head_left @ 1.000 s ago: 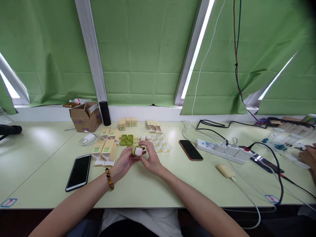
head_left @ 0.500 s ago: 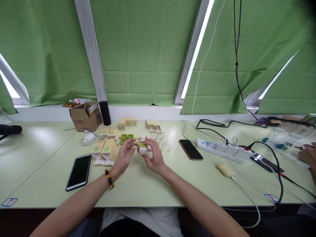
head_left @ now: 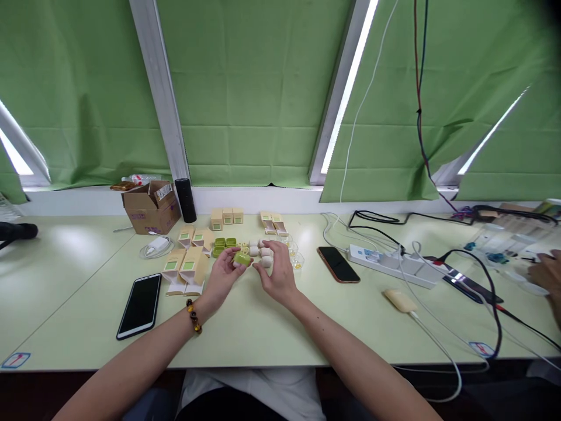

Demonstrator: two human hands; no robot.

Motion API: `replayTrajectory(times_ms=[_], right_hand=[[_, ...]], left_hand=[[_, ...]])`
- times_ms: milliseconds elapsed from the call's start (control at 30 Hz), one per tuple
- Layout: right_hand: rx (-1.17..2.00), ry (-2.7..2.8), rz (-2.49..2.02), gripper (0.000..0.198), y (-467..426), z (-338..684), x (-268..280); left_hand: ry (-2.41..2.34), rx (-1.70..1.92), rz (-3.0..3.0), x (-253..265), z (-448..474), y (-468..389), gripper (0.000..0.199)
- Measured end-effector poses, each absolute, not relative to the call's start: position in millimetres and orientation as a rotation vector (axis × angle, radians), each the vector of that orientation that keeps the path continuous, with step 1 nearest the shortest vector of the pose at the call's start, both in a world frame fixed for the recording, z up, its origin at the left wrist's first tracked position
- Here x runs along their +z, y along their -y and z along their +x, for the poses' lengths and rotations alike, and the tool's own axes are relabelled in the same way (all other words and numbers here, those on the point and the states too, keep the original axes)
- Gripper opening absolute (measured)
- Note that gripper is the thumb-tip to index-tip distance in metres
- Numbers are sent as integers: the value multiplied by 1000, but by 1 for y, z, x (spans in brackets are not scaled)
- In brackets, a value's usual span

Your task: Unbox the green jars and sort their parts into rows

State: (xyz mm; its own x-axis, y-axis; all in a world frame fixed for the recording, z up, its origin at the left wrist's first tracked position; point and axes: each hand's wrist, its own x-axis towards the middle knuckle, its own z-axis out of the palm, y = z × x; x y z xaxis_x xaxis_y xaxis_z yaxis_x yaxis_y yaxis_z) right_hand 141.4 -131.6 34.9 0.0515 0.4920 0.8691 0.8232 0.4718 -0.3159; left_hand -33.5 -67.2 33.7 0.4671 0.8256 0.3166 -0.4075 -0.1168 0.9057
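Observation:
My left hand (head_left: 222,276), wearing a bead bracelet (head_left: 193,316), has its thumb and fingers closed on a small rounded green piece (head_left: 241,258) with a pale underside. Just to its right, my right hand (head_left: 279,276) is open, thumb and fingers apart, with nothing seen between them. Several small pale pink-white cylinders (head_left: 266,261) stand between and behind the fingers. Behind my left hand lie several green square holders (head_left: 218,248) and tiny yellow-green pieces (head_left: 243,248). Clear plastic shells (head_left: 297,261) sit behind my right hand, partly hidden by it.
Small cardboard boxes (head_left: 194,267) stand left of my hands, near a large phone (head_left: 139,305). At the back are a carton (head_left: 151,209) and a black cylinder (head_left: 186,200). Rightward lie another phone (head_left: 338,264), a power strip (head_left: 392,266) and cables. Another person's hand (head_left: 547,275) shows far right.
My right hand has come off the green-and-white piece and opened slightly to the right. My left hand now holds it alone, moved a little left and turned with more green showing.

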Motion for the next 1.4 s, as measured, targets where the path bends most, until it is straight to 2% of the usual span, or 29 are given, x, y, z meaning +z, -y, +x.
replayTrajectory(times_ms=[300, 567, 767, 867, 1033, 1133, 1200, 1400], right_hand=[[-123, 1632, -1287, 46, 131, 144, 26], [-44, 1645, -1223, 45, 131, 142, 25], [171, 1638, -1076, 47, 135, 135, 28], [154, 1677, -1010, 49, 137, 133, 29], [103, 1749, -913, 59, 141, 128, 31], [126, 1720, -905, 50, 142, 124, 31], [157, 1692, -905, 42, 142, 123, 31], [377, 1526, -910, 35, 141, 129, 33]], left_hand=[[-336, 1018, 1015, 43, -45, 66, 61], [-354, 1040, 1190, 41, -42, 66, 67], [-550, 1591, 1862, 30, -46, 64, 41], [-500, 1738, 2131, 29, -53, 65, 31], [-451, 1720, 2371, 22, -61, 62, 18], [-446, 1551, 2450, 17, -61, 62, 11], [-438, 1522, 2471, 16, -59, 63, 14], [-463, 1804, 2446, 26, -55, 64, 46]])
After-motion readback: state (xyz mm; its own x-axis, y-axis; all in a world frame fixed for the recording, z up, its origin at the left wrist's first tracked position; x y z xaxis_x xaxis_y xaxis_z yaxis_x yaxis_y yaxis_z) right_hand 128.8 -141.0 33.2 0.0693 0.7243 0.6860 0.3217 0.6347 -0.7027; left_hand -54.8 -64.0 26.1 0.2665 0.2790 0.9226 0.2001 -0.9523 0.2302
